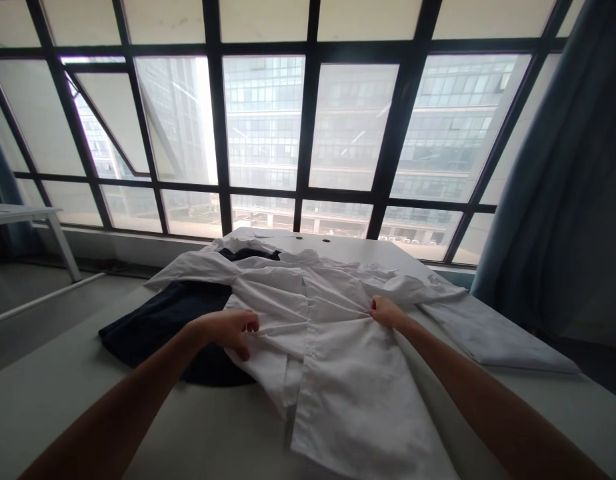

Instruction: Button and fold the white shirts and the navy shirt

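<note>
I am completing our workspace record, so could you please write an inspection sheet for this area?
Surface: white table, with fabric spread over much of it.
Item in hand: white garment, laid out lengthwise, creased.
Clutter: dark cloth, partly under the garment; white cloth to the right.
Hands: left hand at the garment's left side, thumb and fingers apart; right hand pinching its right side.
Cables: nothing seen.
Surroundings: large windows ahead, one pane tilted open; blue curtain at right; second table at left.
</note>
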Motion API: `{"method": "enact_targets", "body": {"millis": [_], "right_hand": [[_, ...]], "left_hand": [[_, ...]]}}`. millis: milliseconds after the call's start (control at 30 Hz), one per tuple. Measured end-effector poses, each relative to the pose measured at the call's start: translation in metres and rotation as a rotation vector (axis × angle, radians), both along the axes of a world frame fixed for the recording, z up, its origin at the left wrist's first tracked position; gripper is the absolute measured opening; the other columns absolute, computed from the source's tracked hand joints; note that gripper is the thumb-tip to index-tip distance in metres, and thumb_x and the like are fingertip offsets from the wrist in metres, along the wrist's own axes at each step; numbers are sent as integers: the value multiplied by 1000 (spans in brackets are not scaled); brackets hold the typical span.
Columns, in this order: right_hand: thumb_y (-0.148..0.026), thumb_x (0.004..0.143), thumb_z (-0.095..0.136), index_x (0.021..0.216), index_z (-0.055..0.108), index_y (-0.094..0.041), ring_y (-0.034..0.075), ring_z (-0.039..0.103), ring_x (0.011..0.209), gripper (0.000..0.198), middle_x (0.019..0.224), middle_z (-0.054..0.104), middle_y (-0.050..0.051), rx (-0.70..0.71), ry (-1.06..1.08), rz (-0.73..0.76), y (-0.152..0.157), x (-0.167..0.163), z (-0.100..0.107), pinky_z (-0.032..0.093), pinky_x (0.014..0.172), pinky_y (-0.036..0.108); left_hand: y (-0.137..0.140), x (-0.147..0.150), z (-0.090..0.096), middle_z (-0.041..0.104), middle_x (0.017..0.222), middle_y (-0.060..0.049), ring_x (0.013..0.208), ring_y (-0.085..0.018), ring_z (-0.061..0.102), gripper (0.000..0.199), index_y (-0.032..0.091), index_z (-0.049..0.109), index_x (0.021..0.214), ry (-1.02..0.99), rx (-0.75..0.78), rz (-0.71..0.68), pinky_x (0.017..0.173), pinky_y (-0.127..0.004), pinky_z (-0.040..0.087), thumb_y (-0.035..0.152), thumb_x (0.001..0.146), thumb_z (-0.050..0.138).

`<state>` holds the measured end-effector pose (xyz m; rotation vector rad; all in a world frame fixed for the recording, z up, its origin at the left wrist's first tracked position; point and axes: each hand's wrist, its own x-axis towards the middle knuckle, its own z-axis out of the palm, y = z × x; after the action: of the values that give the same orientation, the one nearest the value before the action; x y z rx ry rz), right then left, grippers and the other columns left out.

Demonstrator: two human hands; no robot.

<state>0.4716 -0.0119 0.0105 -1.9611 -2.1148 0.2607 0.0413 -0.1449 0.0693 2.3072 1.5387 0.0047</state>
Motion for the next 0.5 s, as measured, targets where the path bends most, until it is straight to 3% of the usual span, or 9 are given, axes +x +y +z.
{"method": "enact_targets", "body": {"millis": [133,233,300,367,433,500], "right_hand": [[-18,84,57,83,57,-19,30,64,87,1,90,68,16,45,-47,-81,-3,25,2,43,70,36],[-20,89,51,92,59,-16,33,65,90,9,94,68,21,86,-79,-89,-10,33,2,44,72,39],[-21,90,49,97,61,-14,32,65,94,15,100,69,21,103,-97,-60,-17,34,1,44,78,38],[-24,91,50,104,62,-13,30,65,98,21,103,69,19,99,-101,-38,-28,34,2,45,83,36],[-28,91,52,109,64,-13,28,66,99,27,104,70,16,42,-56,6,-44,36,7,46,87,34],[-35,90,55,112,67,-15,25,66,98,32,106,70,13,-68,62,103,-64,39,15,49,88,32]], "left_hand": [[-4,20,-11,57,136,-8,122,-30,54,75,25,55,134,-86,113,-180,104,-39,42,37,65,81],[-12,41,-18,41,152,-10,135,-32,42,80,27,48,142,-137,172,-326,111,-42,36,40,70,80],[-18,58,-24,38,154,-9,139,-33,37,69,29,55,136,-134,217,-439,115,-46,30,40,72,79],[-23,72,-28,43,151,-7,139,-32,37,43,29,65,121,-127,278,-510,117,-48,25,35,79,73],[-27,81,-28,52,143,-7,134,-28,43,20,26,70,105,-153,322,-520,117,-45,25,25,86,64],[-28,83,-24,59,132,-7,126,-25,51,20,23,69,102,-221,331,-483,114,-40,29,19,88,56]]}}
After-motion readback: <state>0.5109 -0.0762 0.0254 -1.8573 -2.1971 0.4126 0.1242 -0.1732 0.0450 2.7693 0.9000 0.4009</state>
